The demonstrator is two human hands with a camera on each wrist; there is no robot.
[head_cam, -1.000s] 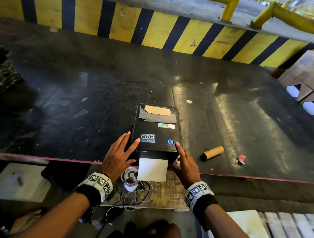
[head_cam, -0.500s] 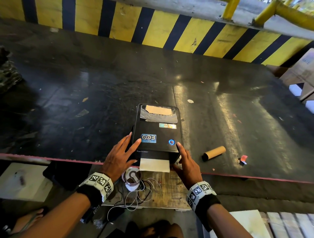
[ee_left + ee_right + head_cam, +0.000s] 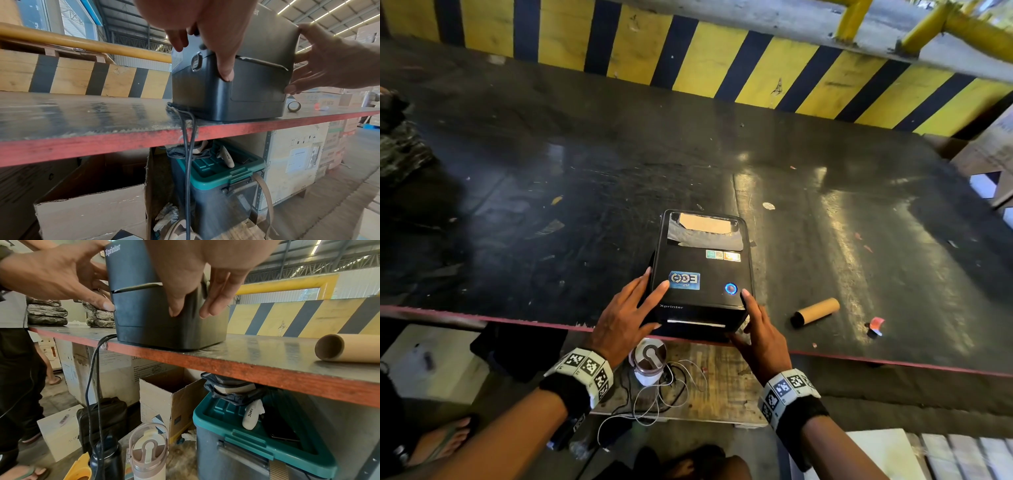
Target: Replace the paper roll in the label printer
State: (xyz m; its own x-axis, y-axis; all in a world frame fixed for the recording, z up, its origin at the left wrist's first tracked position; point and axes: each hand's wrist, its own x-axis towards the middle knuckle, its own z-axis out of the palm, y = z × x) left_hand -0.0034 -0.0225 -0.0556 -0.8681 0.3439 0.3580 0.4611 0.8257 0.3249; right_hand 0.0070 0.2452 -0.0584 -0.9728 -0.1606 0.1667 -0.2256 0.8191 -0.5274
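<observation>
The black label printer (image 3: 702, 274) stands shut at the front edge of the dark table (image 3: 551, 240), its blue button lit. Only a thin white strip of label paper (image 3: 695, 322) shows at its front slot. My left hand (image 3: 630, 308) lies flat against the printer's left side with straight fingers, the thumb on the front corner. My right hand (image 3: 760, 325) presses the right front corner in the same way. In the wrist views both hands flank the printer (image 3: 154, 324). An empty brown cardboard core (image 3: 815, 311) lies on the table to the right.
A red paper scrap (image 3: 876, 325) lies beyond the core. A yellow-and-black striped barrier (image 3: 722, 61) backs the table. Below the red table edge (image 3: 893, 359) stand a bottle (image 3: 649, 363), loose cables, a green-lidded bin (image 3: 257, 434) and cardboard boxes.
The white label that hung out of the front slot has drawn back into the printer until only its edge shows. Both hands have stayed on the printer's sides.
</observation>
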